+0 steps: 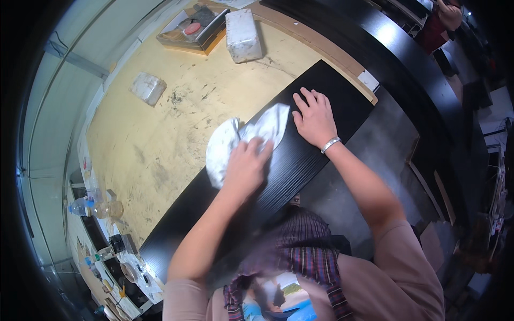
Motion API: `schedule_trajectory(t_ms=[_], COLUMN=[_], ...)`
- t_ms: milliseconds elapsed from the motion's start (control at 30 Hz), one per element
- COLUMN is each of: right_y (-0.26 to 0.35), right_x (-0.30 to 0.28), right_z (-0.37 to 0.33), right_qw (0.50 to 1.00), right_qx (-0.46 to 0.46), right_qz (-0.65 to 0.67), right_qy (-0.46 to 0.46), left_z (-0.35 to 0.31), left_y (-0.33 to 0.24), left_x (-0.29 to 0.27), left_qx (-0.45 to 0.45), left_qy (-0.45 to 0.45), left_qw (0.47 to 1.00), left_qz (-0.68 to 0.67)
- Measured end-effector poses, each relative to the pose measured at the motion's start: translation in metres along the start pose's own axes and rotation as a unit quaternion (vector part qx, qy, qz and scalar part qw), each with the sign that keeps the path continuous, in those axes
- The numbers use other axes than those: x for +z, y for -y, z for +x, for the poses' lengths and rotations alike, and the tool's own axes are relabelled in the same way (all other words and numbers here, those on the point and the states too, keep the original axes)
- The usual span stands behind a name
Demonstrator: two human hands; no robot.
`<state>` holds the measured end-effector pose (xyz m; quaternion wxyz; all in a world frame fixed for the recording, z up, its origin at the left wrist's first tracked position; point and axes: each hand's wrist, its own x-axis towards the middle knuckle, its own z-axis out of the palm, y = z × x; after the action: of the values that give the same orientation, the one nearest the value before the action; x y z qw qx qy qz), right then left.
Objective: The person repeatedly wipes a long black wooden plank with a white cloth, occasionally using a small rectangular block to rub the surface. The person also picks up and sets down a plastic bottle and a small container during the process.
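The left hand (246,163) grasps a white cloth (220,150) on a black board (294,174) along the tabletop's (139,142) near edge; the right hand (316,120), gripping nothing, lies spread near the board's right end. Pressing the near side might tip the board, which seems to overhang; grit under the cloth might scratch it. The tabletop is yellowish and stained, an open box (199,45) stands towards its far right corner, and grey floor (350,168) shows beyond the board.

Open box (183,46) beside wrapped block (243,35)
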<state>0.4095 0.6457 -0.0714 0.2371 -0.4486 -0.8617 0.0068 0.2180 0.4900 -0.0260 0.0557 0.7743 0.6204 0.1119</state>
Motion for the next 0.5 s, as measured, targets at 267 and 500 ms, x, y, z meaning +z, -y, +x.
schedule_trajectory(t_ms=[267,500], right_y=[0.000,-0.003], right_x=[-0.002,-0.003], right_z=[0.000,0.002], right_qw=[1.000,0.999], right_qx=[0.011,0.023], right_qz=[-0.004,-0.012], right_qy=[0.017,0.032], left_z=[-0.030,-0.032], left_y=[0.013,0.020], left_x=[0.001,-0.012], left_qx=[0.022,0.050], left_qy=[-0.023,0.027], left_qw=[0.999,0.998], left_qz=[0.006,-0.019])
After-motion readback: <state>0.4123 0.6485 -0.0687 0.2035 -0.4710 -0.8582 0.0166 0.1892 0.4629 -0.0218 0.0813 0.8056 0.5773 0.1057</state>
